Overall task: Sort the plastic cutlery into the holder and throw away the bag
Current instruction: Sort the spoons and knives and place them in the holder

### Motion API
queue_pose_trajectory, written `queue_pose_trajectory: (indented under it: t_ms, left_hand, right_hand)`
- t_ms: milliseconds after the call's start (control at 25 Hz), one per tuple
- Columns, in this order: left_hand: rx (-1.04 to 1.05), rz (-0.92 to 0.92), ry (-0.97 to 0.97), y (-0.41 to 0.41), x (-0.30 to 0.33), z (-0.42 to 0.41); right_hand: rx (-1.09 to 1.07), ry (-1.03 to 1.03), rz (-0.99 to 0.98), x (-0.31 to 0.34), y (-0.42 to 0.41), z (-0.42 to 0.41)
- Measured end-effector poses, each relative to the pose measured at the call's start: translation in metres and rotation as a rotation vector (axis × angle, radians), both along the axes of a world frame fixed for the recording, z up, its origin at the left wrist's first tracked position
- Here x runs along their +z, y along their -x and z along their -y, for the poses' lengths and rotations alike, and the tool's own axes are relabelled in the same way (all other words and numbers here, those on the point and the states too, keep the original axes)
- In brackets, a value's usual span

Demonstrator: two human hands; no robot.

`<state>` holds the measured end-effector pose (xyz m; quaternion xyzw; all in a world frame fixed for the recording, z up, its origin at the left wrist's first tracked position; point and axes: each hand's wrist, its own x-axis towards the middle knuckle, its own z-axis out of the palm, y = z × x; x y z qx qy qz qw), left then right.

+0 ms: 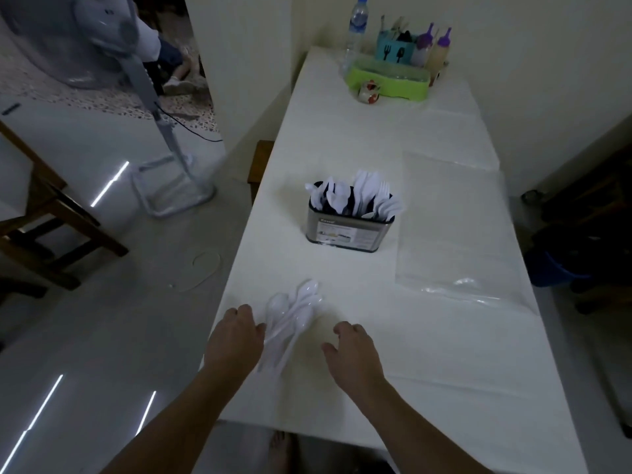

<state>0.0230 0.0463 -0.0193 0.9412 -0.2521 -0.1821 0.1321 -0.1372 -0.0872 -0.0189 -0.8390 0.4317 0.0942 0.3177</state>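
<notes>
The left hand [236, 340] rests its curled fingers [244, 314] against a small bundle of white plastic spoons [290, 319] lying on the white worktop [427, 371]; whether they pinch a handle I cannot tell. The right hand [352, 354] hovers just beside the spoons, fingers loosely spread and empty. Farther along stands a metal holder [347, 232], already filled with white cutlery; its paper label carries a brand word too blurred to read. To the right lies the clear plastic bag [455, 234], flat. At the far end stand a water bottle [355, 32] and a green tray [390, 82].
</notes>
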Motion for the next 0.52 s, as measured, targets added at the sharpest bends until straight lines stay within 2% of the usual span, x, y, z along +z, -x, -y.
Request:
queue_pose_trajectory:
  t_ms: [120, 240, 520]
  left_hand:
    - [0.06, -0.124, 0.049, 0.006, -0.009, -0.008]
    - [0.016, -0.186, 0.076, 0.011, -0.017, -0.011]
    - [-0.023, -0.247, 0.089, 0.026, -0.02, -0.005]
  right_hand:
    - [-0.128, -0.087, -0.004, -0.008, -0.01, -0.024]
    - [-0.27, -0.122, 0.004, -0.013, -0.023, -0.041]
    - [-0.357, -0.11, -0.026, -0.026, -0.047, -0.061]
